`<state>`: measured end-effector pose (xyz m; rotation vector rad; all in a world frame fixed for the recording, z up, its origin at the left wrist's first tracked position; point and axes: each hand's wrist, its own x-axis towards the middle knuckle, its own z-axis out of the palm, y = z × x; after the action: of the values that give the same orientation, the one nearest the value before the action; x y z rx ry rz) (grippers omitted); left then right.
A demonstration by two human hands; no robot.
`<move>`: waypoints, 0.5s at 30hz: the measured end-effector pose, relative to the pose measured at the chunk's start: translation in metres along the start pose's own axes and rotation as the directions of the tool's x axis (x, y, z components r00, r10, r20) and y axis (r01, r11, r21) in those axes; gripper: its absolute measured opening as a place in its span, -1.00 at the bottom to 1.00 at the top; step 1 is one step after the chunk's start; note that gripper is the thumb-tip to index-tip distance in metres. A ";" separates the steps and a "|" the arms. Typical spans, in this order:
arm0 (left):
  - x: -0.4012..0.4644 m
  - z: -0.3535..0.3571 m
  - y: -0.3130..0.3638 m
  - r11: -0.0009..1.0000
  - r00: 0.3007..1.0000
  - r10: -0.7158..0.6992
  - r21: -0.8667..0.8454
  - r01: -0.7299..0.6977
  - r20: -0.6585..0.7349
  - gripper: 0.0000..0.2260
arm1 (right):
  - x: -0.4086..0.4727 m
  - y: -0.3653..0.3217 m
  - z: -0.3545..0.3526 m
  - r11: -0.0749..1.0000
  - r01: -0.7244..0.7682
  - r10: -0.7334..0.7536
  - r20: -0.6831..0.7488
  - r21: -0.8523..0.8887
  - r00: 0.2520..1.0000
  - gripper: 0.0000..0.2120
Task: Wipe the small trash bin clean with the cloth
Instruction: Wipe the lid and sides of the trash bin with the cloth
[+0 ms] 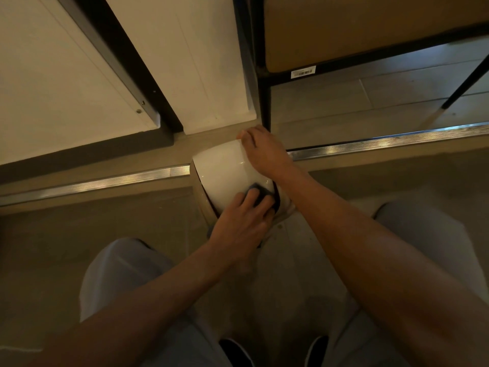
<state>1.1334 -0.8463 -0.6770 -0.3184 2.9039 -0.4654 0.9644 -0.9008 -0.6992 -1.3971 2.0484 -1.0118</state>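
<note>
Low light, view straight down past your knees. The small white trash bin (225, 170) lies tipped on its side on the floor, straddling the ribbed metal threshold strip (370, 143) that runs across the doorway. Its closed base points away from you, toward the white door panel (185, 62); its open mouth faces you, and the edge of a thin liner shows around that mouth.

Your right hand (264, 152) rests on the far, upper side of the bin. The fingers curl over the base edge, the palm lies flat on the curved wall, and the thumb is out of sight behind the bin. It grips the bin and holds it steady.

Your left hand (242, 223) sits at the near rim of the bin. Its fingers are bent and pressed together over a dark cloth (260, 193), pushing it against the white wall just by the mouth. Only a small dark fold of the cloth shows beyond the fingertips; the rest is hidden under the hand.

Just beyond the bin on the right stands a black metal frame leg (264, 102), part of a shelf holding a tan board with a barcode label (303, 72). Your pale trouser legs (116, 274) flank the bin on the near side, with dark shoes (235, 350) at the bottom edge.
</note>
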 end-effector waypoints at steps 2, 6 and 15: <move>0.004 -0.002 0.001 1.000 1.000 0.006 0.014 -0.006 0.025 -0.51 | 0.000 0.001 0.000 1.000 0.007 -0.007 -0.004 0.008 1.000 -0.64; -0.022 -0.003 -0.014 0.999 0.994 0.030 0.028 -0.033 0.101 -0.61 | 0.000 0.001 0.001 1.000 0.020 -0.020 0.002 0.005 1.000 -0.65; 0.013 -0.012 0.004 1.000 0.998 0.001 -0.018 0.000 0.061 -0.56 | -0.001 0.001 0.001 1.000 0.016 -0.016 0.003 0.015 1.000 -0.64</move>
<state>1.1179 -0.8419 -0.6688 -0.3280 2.8506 -0.4228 0.9647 -0.9002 -0.7003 -1.4086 2.0264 -1.0286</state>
